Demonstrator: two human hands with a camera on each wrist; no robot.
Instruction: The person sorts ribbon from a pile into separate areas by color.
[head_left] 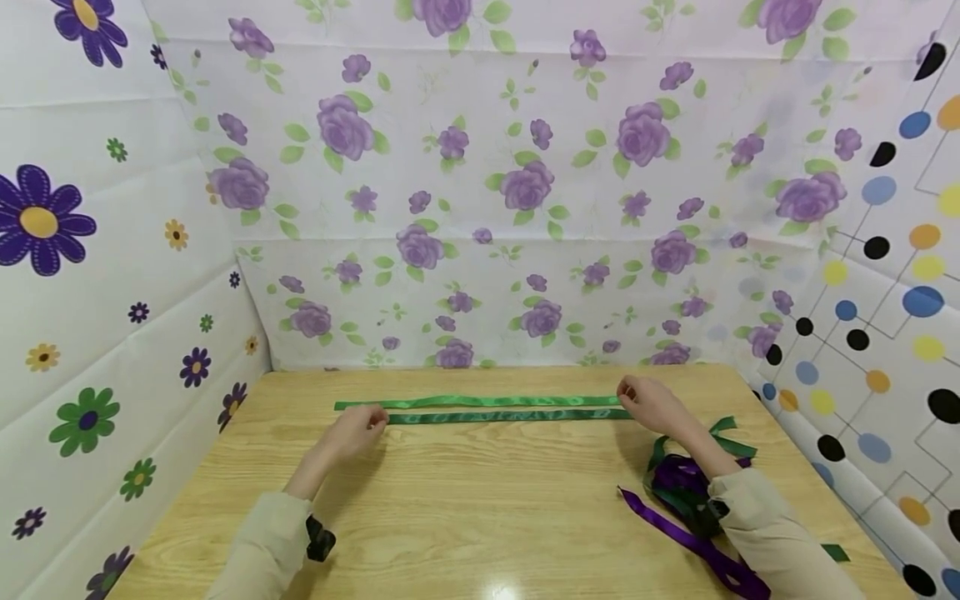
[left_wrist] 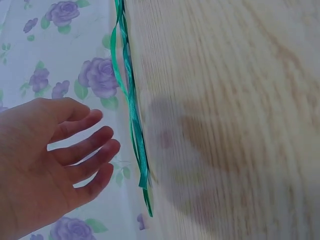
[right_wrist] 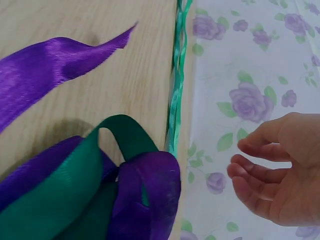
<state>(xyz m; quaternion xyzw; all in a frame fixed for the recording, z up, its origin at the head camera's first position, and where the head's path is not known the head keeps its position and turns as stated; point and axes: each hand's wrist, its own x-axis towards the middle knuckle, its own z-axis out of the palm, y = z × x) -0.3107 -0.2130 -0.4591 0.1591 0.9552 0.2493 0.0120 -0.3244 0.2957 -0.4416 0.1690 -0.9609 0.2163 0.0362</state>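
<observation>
Two green ribbons lie side by side across the back of the table: a lighter green ribbon [head_left: 480, 402] behind and a darker green ribbon [head_left: 502, 416] in front. My left hand [head_left: 356, 429] is by the left end of the darker one. Its fingers [left_wrist: 92, 162] are apart and loosely bent in the left wrist view, with no ribbon between them. At the ribbons' right ends is my right hand [head_left: 654, 407], covering those ends in the head view. The right wrist view shows its fingers [right_wrist: 257, 172] loosely curled, with nothing visible in them.
A tangled pile of purple ribbon [head_left: 681, 473] and dark green ribbon [right_wrist: 75, 185] lies under my right forearm. One purple strand [head_left: 667, 527] trails toward the front. Flowered cloth [head_left: 480, 208] stands behind the table [head_left: 465, 508], with patterned sheets at both sides.
</observation>
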